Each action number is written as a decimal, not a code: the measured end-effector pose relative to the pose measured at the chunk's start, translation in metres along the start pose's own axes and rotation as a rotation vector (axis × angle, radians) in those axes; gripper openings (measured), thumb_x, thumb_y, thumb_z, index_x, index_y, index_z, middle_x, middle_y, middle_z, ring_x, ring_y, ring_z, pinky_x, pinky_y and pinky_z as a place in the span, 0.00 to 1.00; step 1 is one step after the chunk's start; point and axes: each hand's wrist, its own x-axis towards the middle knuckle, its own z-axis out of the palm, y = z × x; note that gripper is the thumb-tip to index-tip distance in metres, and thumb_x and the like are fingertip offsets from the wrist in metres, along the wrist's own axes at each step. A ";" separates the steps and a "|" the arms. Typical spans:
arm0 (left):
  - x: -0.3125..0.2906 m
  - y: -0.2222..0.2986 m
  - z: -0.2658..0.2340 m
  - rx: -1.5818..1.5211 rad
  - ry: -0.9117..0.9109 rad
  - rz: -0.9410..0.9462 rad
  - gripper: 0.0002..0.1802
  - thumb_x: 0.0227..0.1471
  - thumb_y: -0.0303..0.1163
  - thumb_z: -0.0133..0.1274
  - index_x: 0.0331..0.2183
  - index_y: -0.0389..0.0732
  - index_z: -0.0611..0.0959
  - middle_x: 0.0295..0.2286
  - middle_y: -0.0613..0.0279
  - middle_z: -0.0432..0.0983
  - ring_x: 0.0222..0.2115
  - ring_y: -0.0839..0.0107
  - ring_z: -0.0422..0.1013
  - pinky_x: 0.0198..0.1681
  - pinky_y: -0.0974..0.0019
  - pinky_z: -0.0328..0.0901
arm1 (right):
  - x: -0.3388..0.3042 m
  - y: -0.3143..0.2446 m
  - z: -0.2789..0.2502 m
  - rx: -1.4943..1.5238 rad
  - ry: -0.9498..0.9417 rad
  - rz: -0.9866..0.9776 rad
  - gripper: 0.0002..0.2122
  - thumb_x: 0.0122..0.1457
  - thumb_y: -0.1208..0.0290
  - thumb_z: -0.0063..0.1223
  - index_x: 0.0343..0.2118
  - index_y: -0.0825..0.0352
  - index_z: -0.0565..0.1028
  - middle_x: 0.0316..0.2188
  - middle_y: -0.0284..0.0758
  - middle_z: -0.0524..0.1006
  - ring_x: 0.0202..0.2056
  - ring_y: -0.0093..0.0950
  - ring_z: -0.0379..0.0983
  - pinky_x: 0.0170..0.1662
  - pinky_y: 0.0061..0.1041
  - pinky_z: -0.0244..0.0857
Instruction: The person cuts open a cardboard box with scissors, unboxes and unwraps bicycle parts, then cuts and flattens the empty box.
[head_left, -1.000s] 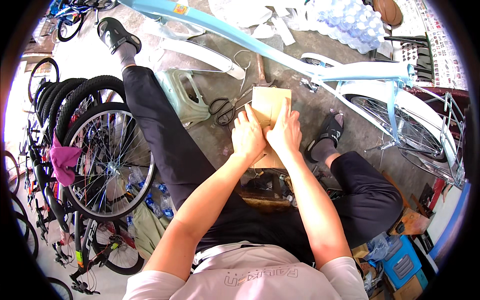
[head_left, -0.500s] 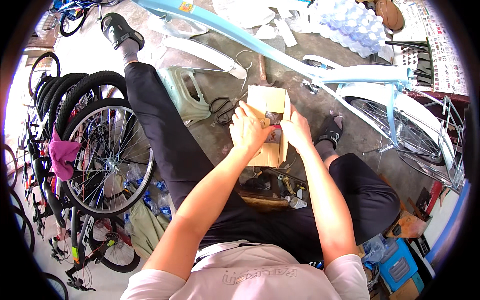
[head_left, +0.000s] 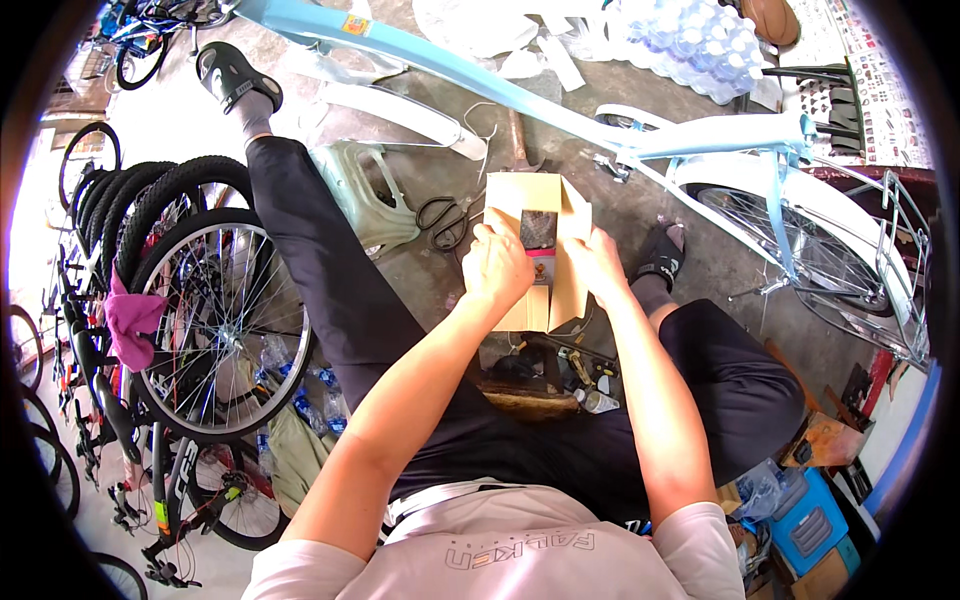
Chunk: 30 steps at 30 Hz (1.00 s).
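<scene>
Between my knees a brown cardboard box [head_left: 568, 292] is held with its flaps spread open. My left hand [head_left: 497, 262] is closed on the left flap, fingers curled in. On the other side my right hand [head_left: 603, 268] grips the right flap, its fingertips partly hidden behind the cardboard. Inside the opening shows a dark, greyish surface [head_left: 539, 230], with a small pink-and-grey printed piece [head_left: 543, 268] below it. I cannot make out what either is.
Black-handled scissors [head_left: 441, 222] and a wooden-handled tool [head_left: 517, 138] lie beyond the box, near a pale green stool [head_left: 368, 195]. A light blue bicycle frame [head_left: 480, 82] crosses ahead. Bicycle wheels [head_left: 228, 330] stand at left; a blue case [head_left: 803, 525] sits at lower right.
The box flaps have been pulled apart, so more of the inside shows. My left hand has gone from spread fingers over the box to a closed grip on its left flap.
</scene>
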 end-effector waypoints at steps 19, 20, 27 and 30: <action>0.024 -0.123 0.008 -1.514 -0.534 -0.342 0.20 0.59 0.23 0.54 0.53 0.41 0.76 0.44 0.63 0.78 0.47 0.70 0.74 0.50 0.59 0.69 | 0.019 0.050 -0.025 0.768 -0.213 0.182 0.14 0.58 0.78 0.58 0.48 0.75 0.77 0.39 0.37 0.81 0.38 0.26 0.80 0.40 0.27 0.74; 0.023 -0.126 0.018 -1.516 -0.531 -0.347 0.20 0.59 0.23 0.54 0.53 0.41 0.76 0.44 0.63 0.78 0.47 0.70 0.74 0.50 0.59 0.69 | 0.016 0.045 -0.025 0.758 -0.237 0.225 0.17 0.59 0.76 0.60 0.51 0.72 0.74 0.43 0.38 0.80 0.42 0.26 0.78 0.42 0.28 0.73; -0.002 -0.083 0.104 -1.230 -0.103 -0.101 0.26 0.68 0.41 0.49 0.64 0.47 0.68 0.48 0.54 0.75 0.50 0.62 0.70 0.56 0.58 0.64 | 0.005 0.118 0.062 0.480 0.096 0.213 0.29 0.71 0.44 0.40 0.61 0.67 0.67 0.58 0.47 0.69 0.60 0.39 0.64 0.64 0.35 0.55; -0.009 -0.064 0.131 -1.047 0.161 -0.142 0.26 0.70 0.41 0.45 0.64 0.44 0.69 0.50 0.41 0.71 0.53 0.51 0.68 0.59 0.57 0.62 | 0.015 0.132 0.077 0.308 0.160 0.183 0.34 0.69 0.39 0.35 0.64 0.67 0.64 0.61 0.53 0.65 0.63 0.48 0.60 0.65 0.41 0.54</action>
